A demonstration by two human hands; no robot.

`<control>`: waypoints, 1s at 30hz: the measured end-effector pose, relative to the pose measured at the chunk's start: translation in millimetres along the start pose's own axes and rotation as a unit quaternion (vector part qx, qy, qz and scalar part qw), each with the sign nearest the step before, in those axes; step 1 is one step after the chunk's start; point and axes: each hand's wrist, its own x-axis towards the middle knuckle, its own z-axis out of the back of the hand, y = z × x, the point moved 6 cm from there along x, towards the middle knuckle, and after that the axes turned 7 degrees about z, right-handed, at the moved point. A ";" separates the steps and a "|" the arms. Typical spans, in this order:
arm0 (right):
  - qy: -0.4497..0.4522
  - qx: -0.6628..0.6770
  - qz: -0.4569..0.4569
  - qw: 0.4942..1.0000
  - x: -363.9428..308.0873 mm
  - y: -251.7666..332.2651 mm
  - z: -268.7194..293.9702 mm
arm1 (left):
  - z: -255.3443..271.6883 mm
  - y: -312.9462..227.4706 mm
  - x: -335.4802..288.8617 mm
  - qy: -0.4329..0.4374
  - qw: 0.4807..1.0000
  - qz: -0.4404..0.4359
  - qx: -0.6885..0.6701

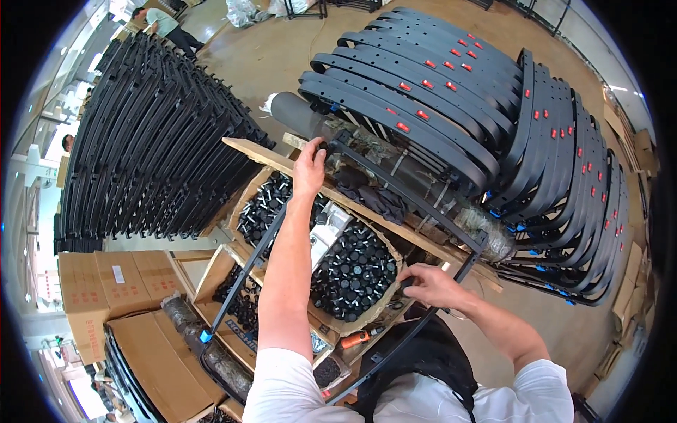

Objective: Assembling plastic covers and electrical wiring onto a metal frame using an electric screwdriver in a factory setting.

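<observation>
A black metal frame [405, 189] of flat tubes lies slanted across the work stand in front of me. My left hand [309, 168] reaches to its far corner, fingers closed round a small black round part [323, 146] at the tube's end. Beside the frame's right side, my right hand [434, 285] is bent, thumb and fingers pinched together on a small dark piece largely hidden by them. Between my arms, a carton [396, 264] holds many black round-headed feet with silver studs [352, 271]. More of these feet [264, 215] fill the carton section behind my left forearm.
An orange-handled tool [356, 339] lies by the carton. Stacked black curved frames [423, 84] with red tags stand at far right; dark frames [159, 151] are piled at left. Cardboard boxes [116, 289] sit at near left. A wooden board [257, 155] edges the stand. Another person [166, 25] bends at the back left.
</observation>
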 end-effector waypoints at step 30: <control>-0.267 -0.333 0.015 0.905 -108.4 -2.5 98.8 | -5.2 8.8 -1.6 -0.035 0.994 -0.016 -0.098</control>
